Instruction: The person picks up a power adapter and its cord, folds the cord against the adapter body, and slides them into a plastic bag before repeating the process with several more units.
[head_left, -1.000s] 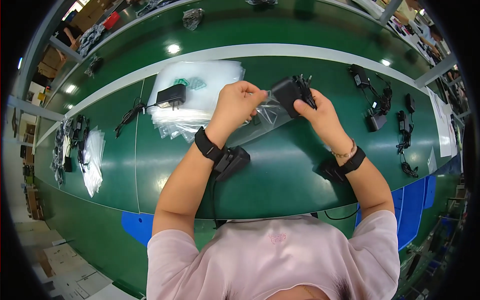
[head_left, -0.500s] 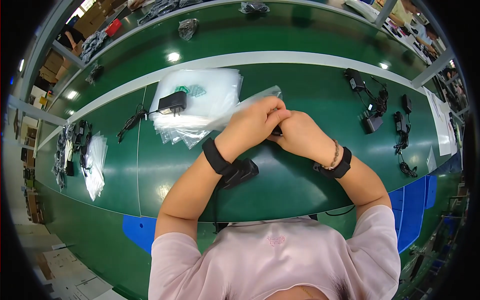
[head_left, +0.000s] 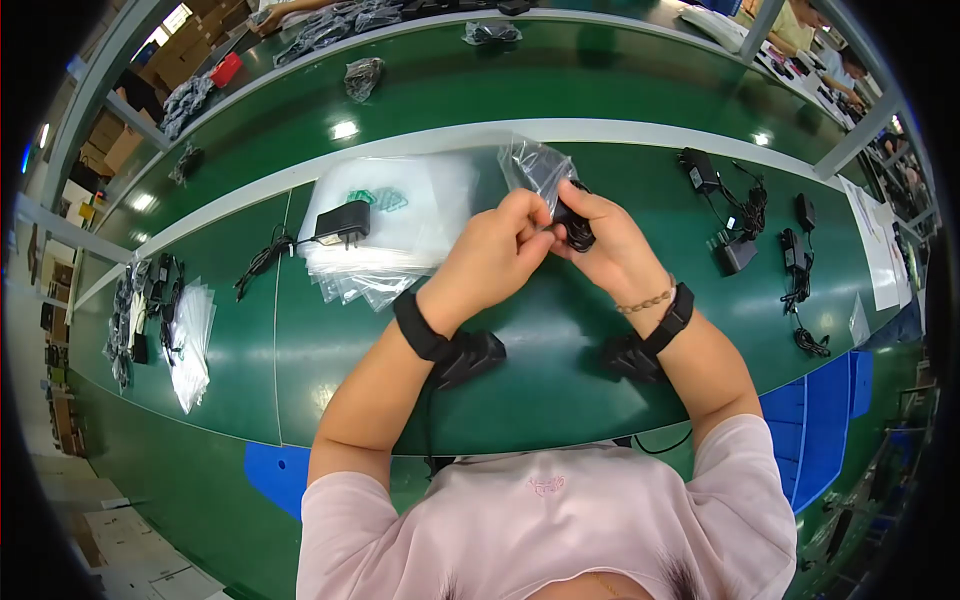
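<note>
Both hands meet over the middle of the green table. My right hand [head_left: 612,245] is closed around a coiled black cable [head_left: 577,228], which looks like that of a power adapter; its plug end is hidden. A clear plastic bag [head_left: 535,165] sticks up just beyond my fingers, its opening near the coil. Fingers curled, my left hand [head_left: 492,248] pinches the bag's lower edge. To the left lies a stack of clear bags [head_left: 420,190], with a black power adapter [head_left: 343,222] resting on top and its cable trailing left.
Several black adapters with cables [head_left: 740,215] lie on the right, beside white paper sheets [head_left: 880,250]. More bags [head_left: 190,350] and dark cables [head_left: 130,310] are at far left. Bagged items [head_left: 363,78] sit on the green surface beyond the pale rail [head_left: 600,132]. Blue bins [head_left: 815,430] stand below.
The bag has swung from lying leftward to upright beyond my hands. My right hand has turned, exposing the coiled cable. My left hand has shifted slightly lower.
</note>
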